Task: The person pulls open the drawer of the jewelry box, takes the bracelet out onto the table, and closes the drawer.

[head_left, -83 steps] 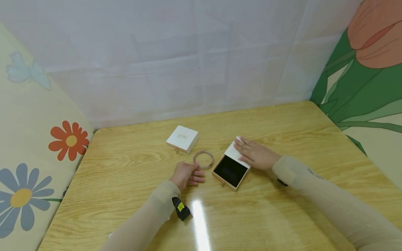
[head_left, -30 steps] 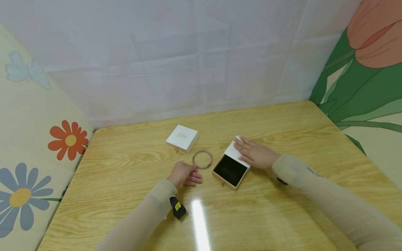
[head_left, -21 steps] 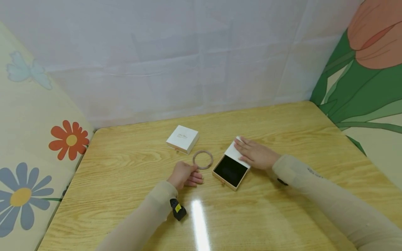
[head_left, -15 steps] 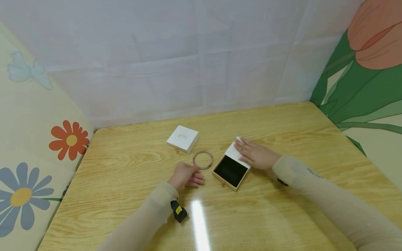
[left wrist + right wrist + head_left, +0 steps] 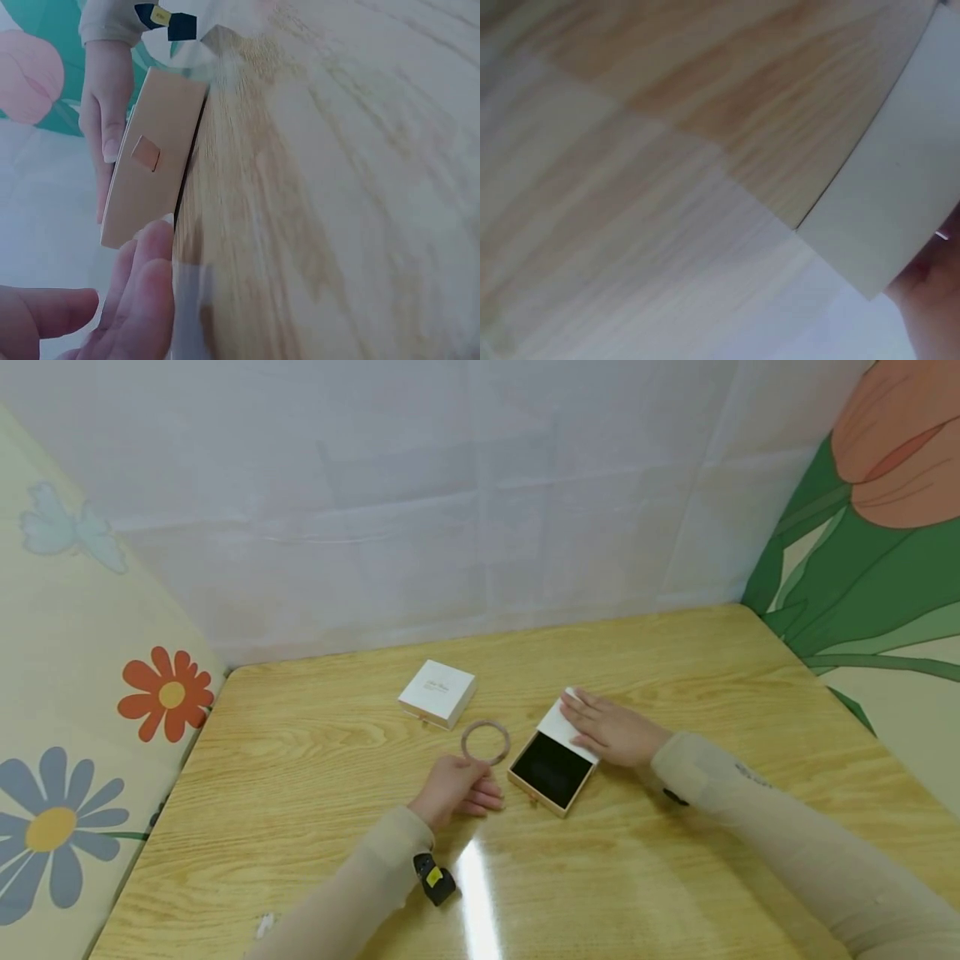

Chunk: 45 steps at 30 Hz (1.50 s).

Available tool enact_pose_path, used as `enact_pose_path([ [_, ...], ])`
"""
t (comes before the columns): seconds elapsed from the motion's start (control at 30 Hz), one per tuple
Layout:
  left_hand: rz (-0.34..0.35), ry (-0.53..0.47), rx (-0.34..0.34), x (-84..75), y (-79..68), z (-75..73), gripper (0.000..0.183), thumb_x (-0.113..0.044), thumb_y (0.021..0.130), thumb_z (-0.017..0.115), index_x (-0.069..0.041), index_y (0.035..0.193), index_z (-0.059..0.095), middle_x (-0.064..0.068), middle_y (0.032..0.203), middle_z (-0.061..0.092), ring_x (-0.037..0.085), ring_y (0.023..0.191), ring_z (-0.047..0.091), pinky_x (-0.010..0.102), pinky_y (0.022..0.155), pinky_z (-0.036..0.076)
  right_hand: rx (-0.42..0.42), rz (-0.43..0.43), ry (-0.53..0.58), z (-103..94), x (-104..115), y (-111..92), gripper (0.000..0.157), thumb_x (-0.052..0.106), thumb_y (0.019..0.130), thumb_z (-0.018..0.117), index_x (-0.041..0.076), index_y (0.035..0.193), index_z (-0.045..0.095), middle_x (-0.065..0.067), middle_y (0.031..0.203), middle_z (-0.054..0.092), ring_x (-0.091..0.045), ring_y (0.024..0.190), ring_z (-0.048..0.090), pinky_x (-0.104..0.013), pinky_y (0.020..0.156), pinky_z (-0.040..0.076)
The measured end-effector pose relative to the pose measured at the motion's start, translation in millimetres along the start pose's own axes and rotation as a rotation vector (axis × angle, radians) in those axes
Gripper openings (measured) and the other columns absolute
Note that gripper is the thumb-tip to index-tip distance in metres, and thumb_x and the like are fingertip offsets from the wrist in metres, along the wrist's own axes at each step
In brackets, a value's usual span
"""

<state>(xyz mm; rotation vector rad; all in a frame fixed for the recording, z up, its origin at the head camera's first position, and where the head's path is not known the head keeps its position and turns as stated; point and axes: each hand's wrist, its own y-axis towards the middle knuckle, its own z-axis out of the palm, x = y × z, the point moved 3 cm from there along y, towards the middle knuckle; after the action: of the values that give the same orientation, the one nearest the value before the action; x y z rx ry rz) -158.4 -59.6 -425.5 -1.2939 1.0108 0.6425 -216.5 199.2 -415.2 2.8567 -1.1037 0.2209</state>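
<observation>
A slender brownish bangle [image 5: 484, 722] lies flat on the table. My left hand [image 5: 457, 787] is at its near edge, thumb tip close to the ring; whether they touch I cannot tell. In the left wrist view that hand's fingers [image 5: 150, 300] extend with the thumb apart, holding nothing. To the right sits a small drawer box, its black-lined drawer [image 5: 551, 768] pulled out of the white sleeve [image 5: 553, 724]. My right hand [image 5: 618, 733] rests on the sleeve with straight fingers. The right wrist view shows the box's pale side [image 5: 892, 165], most of the hand out of frame.
A second white box [image 5: 437, 689] with gold lettering stands closed behind the bangle. A small white scrap [image 5: 265, 926] lies beside my left sleeve. White cloth [image 5: 480, 527] hangs along the table's back edge, with flower-painted panels at both sides.
My left hand has shifted slightly right and nearer to me, its thumb sliding along the bangle's near edge. The bangle, both boxes and my right hand stay in place.
</observation>
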Motion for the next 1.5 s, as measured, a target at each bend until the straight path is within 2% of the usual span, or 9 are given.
enact_pose_path([
  [0.1, 0.005, 0.009, 0.014, 0.8, -2.5, 2.7, 0.026, -0.009, 0.103, 0.049, 0.013, 0.110, 0.062, 0.012, 0.079, 0.074, 0.012, 0.063, 0.071, 0.021, 0.053, 0.057, -0.002, -0.003, 0.000, -0.1, 0.1, -0.2, 0.051, 0.020, 0.106, 0.047, -0.015, 0.143, 0.041, -0.032, 0.153, 0.035, -0.051, 0.142, 0.031, -0.057, 0.116, 0.031],
  [0.4, 0.031, 0.013, 0.073, 3.8, -6.4, 12.7, 0.025, -0.006, 0.099, 0.050, 0.014, 0.102, 0.065, 0.010, 0.078, 0.074, 0.011, 0.065, 0.071, 0.021, 0.053, 0.057, -0.001, 0.008, 0.015, -1.3, 0.9, -0.1, 0.051, 0.018, 0.105, 0.049, -0.015, 0.143, 0.040, -0.032, 0.153, 0.034, -0.051, 0.142, 0.030, -0.057, 0.116, 0.031],
  [0.7, 0.026, 0.018, 0.125, 6.3, -8.4, 21.2, 0.028, -0.010, 0.101, 0.053, 0.014, 0.102, 0.066, 0.022, 0.087, 0.074, 0.015, 0.067, 0.073, 0.022, 0.054, 0.057, -0.004, 0.009, 0.025, -2.9, 1.6, 0.1, 0.051, 0.016, 0.105, 0.050, -0.016, 0.143, 0.040, -0.033, 0.153, 0.034, -0.052, 0.142, 0.030, -0.058, 0.116, 0.031],
  [1.0, 0.018, 0.029, 0.136, 8.9, -7.9, 29.5, 0.029, -0.014, 0.102, 0.053, 0.012, 0.105, 0.065, 0.025, 0.095, 0.074, 0.022, 0.073, 0.076, 0.025, 0.056, 0.059, -0.013, 0.008, 0.025, -2.5, 1.0, 0.2, 0.050, 0.016, 0.105, 0.050, -0.015, 0.143, 0.041, -0.032, 0.153, 0.035, -0.052, 0.142, 0.031, -0.058, 0.116, 0.031],
  [1.3, 0.007, 0.023, 0.162, 9.5, -7.7, 39.4, 0.029, -0.012, 0.103, 0.050, 0.012, 0.104, 0.066, 0.025, 0.093, 0.074, 0.024, 0.074, 0.076, 0.025, 0.055, 0.059, -0.020, 0.015, 0.029, -2.0, 2.1, -0.3, 0.050, 0.014, 0.103, 0.052, -0.015, 0.143, 0.042, -0.032, 0.153, 0.035, -0.052, 0.142, 0.031, -0.058, 0.116, 0.031],
  [1.5, -0.014, 0.013, 0.185, 13.1, -6.8, 43.7, 0.027, -0.012, 0.099, 0.052, 0.010, 0.101, 0.068, 0.017, 0.080, 0.075, 0.018, 0.067, 0.074, 0.024, 0.052, 0.058, -0.020, 0.016, 0.026, -2.3, 3.2, -1.0, 0.050, 0.014, 0.102, 0.052, -0.015, 0.142, 0.042, -0.032, 0.152, 0.036, -0.052, 0.142, 0.031, -0.058, 0.116, 0.031],
])
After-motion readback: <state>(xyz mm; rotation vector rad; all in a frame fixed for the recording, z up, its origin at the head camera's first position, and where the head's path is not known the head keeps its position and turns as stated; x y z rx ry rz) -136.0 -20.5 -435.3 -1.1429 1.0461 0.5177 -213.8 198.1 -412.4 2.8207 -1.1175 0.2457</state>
